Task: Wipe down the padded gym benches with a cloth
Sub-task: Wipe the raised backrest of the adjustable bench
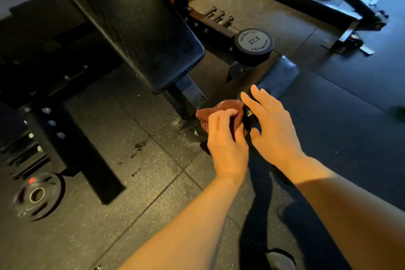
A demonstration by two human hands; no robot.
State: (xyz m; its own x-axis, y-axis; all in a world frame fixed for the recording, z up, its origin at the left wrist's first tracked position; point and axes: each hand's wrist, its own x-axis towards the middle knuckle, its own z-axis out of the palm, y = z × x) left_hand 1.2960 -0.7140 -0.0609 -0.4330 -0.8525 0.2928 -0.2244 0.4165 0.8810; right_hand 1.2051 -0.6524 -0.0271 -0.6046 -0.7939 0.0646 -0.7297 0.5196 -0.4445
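Left hand (226,138) gripped the cloth (221,108), fingers curled over its near edge; the reddish-brown cloth was bunched and projected beyond the fingertips, up and to the left. Right hand (270,126) was spread, fingers straight and apart, holding nothing; its index fingertip lay at the cloth's right edge, and contact could not be confirmed. Both hands were positioned over the dark frame (190,94) below the bench (140,26), whose black padded end lay up and left of the cloth, apart from it. Dumbbell (253,46) marked 27.5 stood beyond the hands. Weight plate (39,196) lay on the floor (140,182) at far left
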